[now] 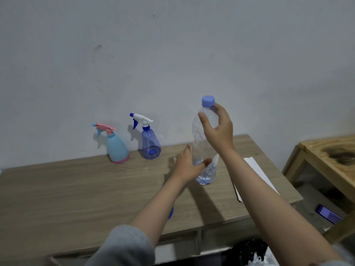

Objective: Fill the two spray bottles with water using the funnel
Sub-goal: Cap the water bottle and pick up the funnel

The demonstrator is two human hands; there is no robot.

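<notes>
A clear water bottle (pixel 199 143) with a blue cap (pixel 208 101) is held upright above the wooden table (pixel 76 192); only a little water shows at its bottom. My right hand (pixel 218 129) grips its shoulder just below the cap. My left hand (pixel 189 165) holds its lower part, thumb across the front. A light-blue spray bottle (pixel 116 147) with a pink head and a translucent dark-blue spray bottle (pixel 150 143) with a white head stand at the wall, both with heads on. A small blue object (pixel 171 213), perhaps the funnel, peeks from under my left forearm.
A white sheet of paper (pixel 255 169) lies near the table's right edge. To the right stands a lower wooden stand (pixel 330 156) with a phone (pixel 328 215) on the floor beneath it. A black bag (pixel 247 250) sits below the table's front edge.
</notes>
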